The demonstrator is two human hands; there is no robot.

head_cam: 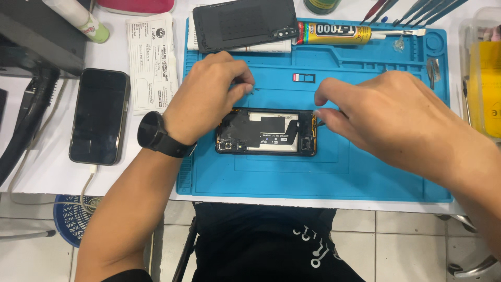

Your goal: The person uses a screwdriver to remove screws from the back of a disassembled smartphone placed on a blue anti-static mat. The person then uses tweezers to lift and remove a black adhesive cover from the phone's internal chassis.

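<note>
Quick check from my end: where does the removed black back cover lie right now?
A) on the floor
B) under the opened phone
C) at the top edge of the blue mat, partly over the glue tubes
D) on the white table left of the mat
C: the black back cover rests at the top edge of the blue mat, overlapping the glue tubes, well above the opened phone.

You have bright, even light from overhead, so shadows stay soft and short; a faint one lies under your hands (209,99) on the blue mat (334,172). The white counter (47,172) at the left of the frame is nearly washed out. The dark phone screen (99,116) shows a dull sheen. Focus is sharp at centre, with slight stretching toward the frame edges.
</note>
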